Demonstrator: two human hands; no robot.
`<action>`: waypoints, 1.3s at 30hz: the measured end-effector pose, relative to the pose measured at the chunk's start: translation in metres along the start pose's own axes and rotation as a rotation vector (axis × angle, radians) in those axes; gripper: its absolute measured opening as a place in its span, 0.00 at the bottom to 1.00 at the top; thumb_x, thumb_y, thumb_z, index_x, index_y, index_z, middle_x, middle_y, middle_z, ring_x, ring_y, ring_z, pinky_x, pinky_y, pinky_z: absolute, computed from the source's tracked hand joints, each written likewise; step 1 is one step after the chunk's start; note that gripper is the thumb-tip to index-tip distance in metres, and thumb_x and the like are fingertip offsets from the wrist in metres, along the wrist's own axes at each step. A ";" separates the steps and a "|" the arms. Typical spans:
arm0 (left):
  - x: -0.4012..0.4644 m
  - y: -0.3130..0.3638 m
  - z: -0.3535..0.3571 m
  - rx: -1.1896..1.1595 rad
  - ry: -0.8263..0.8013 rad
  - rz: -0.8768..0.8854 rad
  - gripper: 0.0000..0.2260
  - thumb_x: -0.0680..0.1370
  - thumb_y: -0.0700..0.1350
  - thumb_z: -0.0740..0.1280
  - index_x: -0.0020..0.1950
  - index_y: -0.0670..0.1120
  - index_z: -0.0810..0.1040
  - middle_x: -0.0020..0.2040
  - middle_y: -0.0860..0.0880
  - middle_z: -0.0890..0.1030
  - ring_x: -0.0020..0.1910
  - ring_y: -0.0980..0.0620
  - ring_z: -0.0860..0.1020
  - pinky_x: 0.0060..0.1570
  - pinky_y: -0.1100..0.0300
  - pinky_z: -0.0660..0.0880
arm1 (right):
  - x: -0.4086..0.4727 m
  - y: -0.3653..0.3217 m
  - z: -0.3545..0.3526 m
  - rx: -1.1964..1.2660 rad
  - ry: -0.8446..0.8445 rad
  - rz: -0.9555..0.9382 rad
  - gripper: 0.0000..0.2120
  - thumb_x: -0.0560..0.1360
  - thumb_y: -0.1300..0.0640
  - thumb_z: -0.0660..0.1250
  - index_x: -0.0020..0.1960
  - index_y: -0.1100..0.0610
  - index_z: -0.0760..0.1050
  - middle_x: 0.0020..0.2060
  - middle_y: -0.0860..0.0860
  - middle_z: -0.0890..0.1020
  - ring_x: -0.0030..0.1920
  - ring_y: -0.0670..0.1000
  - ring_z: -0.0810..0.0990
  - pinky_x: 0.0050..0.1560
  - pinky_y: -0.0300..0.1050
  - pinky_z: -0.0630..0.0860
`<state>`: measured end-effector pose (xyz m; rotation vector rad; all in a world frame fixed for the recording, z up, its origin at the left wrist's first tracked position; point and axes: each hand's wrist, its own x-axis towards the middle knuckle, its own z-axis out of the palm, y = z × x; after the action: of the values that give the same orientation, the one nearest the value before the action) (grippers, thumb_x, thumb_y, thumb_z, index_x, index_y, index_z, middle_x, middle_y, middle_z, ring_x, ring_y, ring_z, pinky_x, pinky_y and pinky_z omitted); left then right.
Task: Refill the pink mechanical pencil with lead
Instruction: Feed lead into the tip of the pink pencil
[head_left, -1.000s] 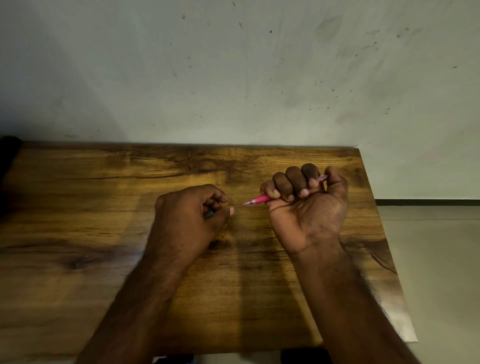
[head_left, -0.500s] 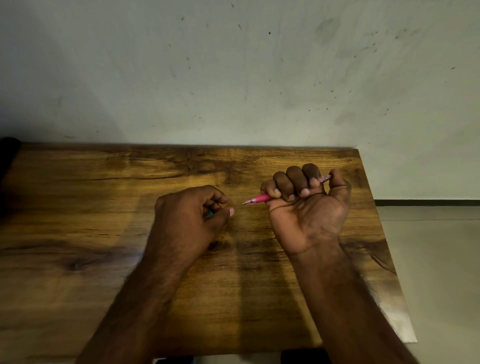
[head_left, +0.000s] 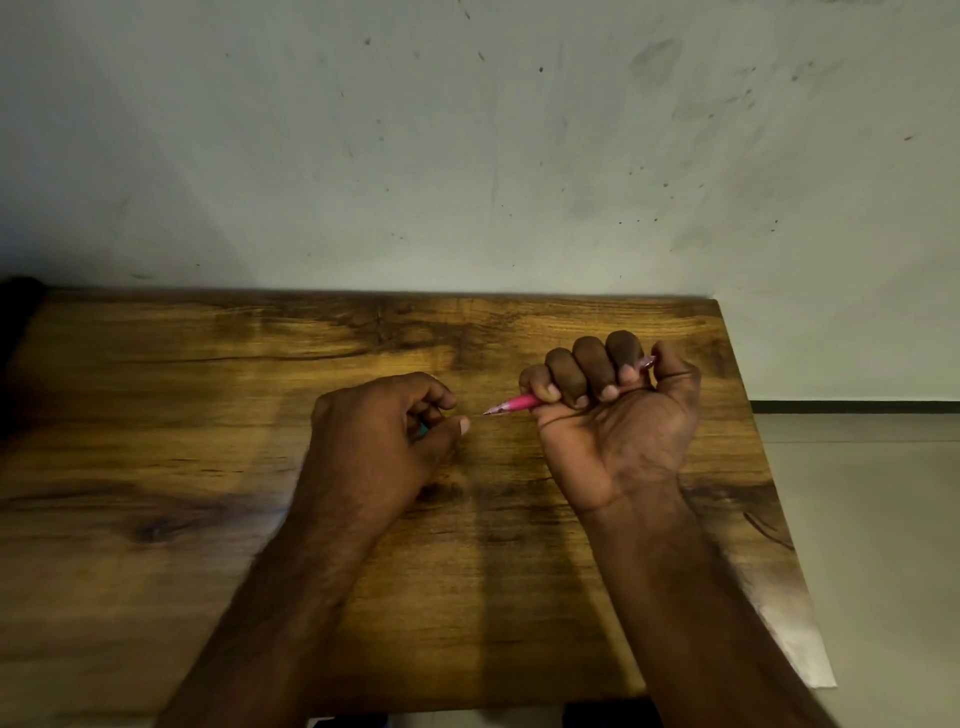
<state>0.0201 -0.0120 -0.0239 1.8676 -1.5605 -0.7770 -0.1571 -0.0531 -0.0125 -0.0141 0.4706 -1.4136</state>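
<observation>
Fingers of my right hand (head_left: 618, 415), right of centre in the frame, are wrapped in a fist round the pink mechanical pencil (head_left: 519, 402), thumb at its upper end, tip pointing toward the frame's left. My left hand (head_left: 384, 431), at centre, is curled with thumb and forefinger pinched just beside that tip; a speck of teal (head_left: 423, 430) shows inside the curl, likely a lead case, though I cannot be sure. No lead is visible between them, too fine to make out. I judge the feed should go slowly: keep the pencil level, steady both wrists on the wooden table (head_left: 208, 519), and avoid bending the lead sideways.
</observation>
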 end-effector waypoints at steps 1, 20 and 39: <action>0.000 0.000 0.000 0.001 0.000 0.001 0.08 0.71 0.56 0.77 0.48 0.59 0.84 0.40 0.66 0.82 0.41 0.65 0.80 0.53 0.45 0.80 | 0.000 0.000 0.000 0.001 0.001 0.001 0.23 0.80 0.44 0.49 0.30 0.54 0.62 0.24 0.48 0.61 0.28 0.49 0.57 0.35 0.45 0.60; 0.000 0.001 -0.001 0.007 -0.004 -0.006 0.08 0.71 0.55 0.77 0.48 0.58 0.85 0.37 0.63 0.83 0.41 0.65 0.80 0.53 0.47 0.81 | 0.000 0.000 0.000 0.005 0.005 0.006 0.22 0.80 0.41 0.50 0.33 0.54 0.63 0.25 0.48 0.62 0.29 0.49 0.58 0.35 0.45 0.61; -0.001 0.003 -0.001 0.000 -0.007 -0.005 0.07 0.71 0.55 0.78 0.48 0.58 0.85 0.38 0.62 0.83 0.41 0.65 0.81 0.52 0.46 0.81 | 0.000 0.000 0.000 0.014 0.004 -0.006 0.22 0.79 0.41 0.50 0.33 0.54 0.64 0.26 0.48 0.62 0.29 0.49 0.58 0.35 0.45 0.61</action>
<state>0.0191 -0.0111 -0.0210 1.8708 -1.5611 -0.7865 -0.1568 -0.0529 -0.0122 -0.0012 0.4644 -1.4231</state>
